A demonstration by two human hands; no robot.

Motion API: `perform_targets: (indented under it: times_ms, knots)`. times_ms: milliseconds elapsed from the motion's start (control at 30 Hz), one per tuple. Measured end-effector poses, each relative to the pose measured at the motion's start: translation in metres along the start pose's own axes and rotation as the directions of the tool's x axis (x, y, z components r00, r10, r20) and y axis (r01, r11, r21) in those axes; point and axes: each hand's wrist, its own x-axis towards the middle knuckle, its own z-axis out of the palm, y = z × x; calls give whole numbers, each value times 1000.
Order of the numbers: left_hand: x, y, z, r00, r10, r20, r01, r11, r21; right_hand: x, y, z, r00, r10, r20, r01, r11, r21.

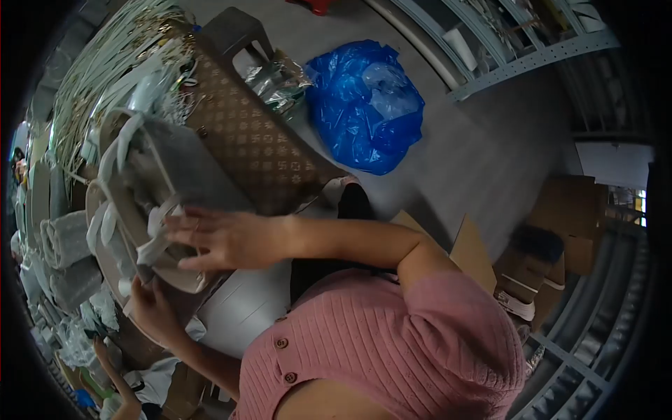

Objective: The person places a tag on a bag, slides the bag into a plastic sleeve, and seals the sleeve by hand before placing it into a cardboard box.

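Note:
A pale grey-white bag with light straps lies on the work table on the left, its opening facing the hands. My right hand reaches across it with fingers spread, close to a whitish strap; whether the fingertips touch it is hard to tell. At the bag's near edge, my left hand has its thumb and fingers closed on a small greyish part of the bag. A second light-coloured piece with straps lies partly under or beside the bag.
Many pale straps with gold-coloured metal fittings are heaped on the brown patterned table cover. More whitish bags line the far left. A blue plastic bag, grey stool, cardboard boxes and metal racks stand around. Another person's arm shows at lower left.

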Motion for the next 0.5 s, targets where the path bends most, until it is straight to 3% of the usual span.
perform_targets:
  times_ms: [33, 100, 167, 200, 233, 267, 300, 333, 367, 400, 433, 467, 500]
  knots:
    - [-2, 2, -5, 1000, 21, 15, -22, 996, 86, -12, 4, 0, 999, -2, -50, 6, 996, 90]
    - [-3, -11, -14, 995, -77, 63, 75, 997, 28, -41, 21, -18, 994, 11, -107, 8, 983, 182]
    - [-7, 24, -50, 979, -200, -39, 199, 901, 386, -76, 51, -54, 970, 170, -175, -64, 869, 490]
    - [-4, 57, -32, 979, -199, -39, 198, 897, 395, -103, 78, -77, 943, 266, -201, -164, 895, 414]
    - [-3, 94, -17, 999, -22, -46, 37, 930, 365, -135, 112, -95, 861, 428, -273, -335, 883, 329]
    - [-5, 134, -3, 987, 153, -45, -129, 931, 341, -171, 148, -112, 741, 574, -348, -509, 819, 265]
    - [-11, 175, 18, 947, 316, -53, -286, 907, 308, -209, 187, -136, 490, 814, -311, -725, 579, 373]
    - [-18, 216, 44, 880, 468, -74, -435, 859, 269, -265, 236, -141, 284, 867, -409, -801, 449, 396]
    - [-24, 252, 72, 787, 609, -98, -577, 783, 232, -338, 285, -144, 135, 871, -473, -906, 302, 297]
    - [-27, 281, 101, 669, 732, -126, -707, 680, 196, -410, 330, -149, -76, 873, -482, -962, 64, 267]
    - [-34, 303, 143, 794, 595, 123, -607, 768, 203, -474, 366, -158, -187, 872, -452, -981, -146, 124]
    - [-41, 316, 189, 846, 399, 354, -495, 834, 244, -522, 395, -167, -273, 867, -416, -962, -254, 102]
    - [-46, 310, 222, 844, 399, 358, -499, 829, 252, -558, 422, -171, -362, 853, -376, -930, -360, 77]
